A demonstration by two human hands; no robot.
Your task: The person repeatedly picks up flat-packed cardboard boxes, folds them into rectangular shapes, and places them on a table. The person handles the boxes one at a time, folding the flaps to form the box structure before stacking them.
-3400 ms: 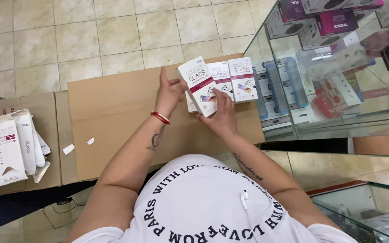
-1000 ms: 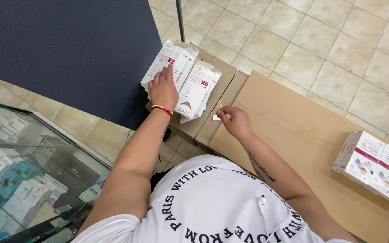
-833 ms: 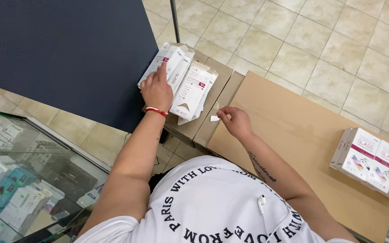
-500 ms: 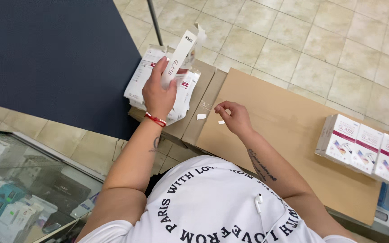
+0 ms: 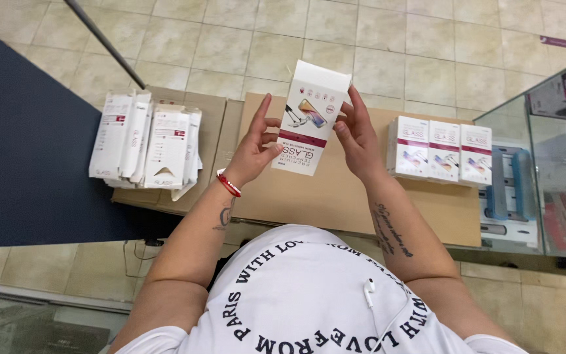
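Both my hands hold one flat white carton (image 5: 310, 118) with a maroon stripe and a phone picture, raised above the brown cardboard sheet (image 5: 335, 196). My left hand (image 5: 255, 145), with a red bracelet at the wrist, grips its left edge. My right hand (image 5: 356, 134) grips the right edge. To the left lies a pile of flattened white cartons (image 5: 145, 145) on a smaller cardboard box. On the right three assembled white boxes (image 5: 440, 152) stand in a row.
A glass display case (image 5: 551, 164) with packaged goods stands at the right. A dark blue mat (image 5: 27, 157) covers the floor at the left, beige tiles beyond. A dark pole (image 5: 103, 42) slants at the top left.
My left hand lifted one flat carton from the pile at the left and brought it to the middle, where my right hand joined it. My view swung right; the display case came into sight.
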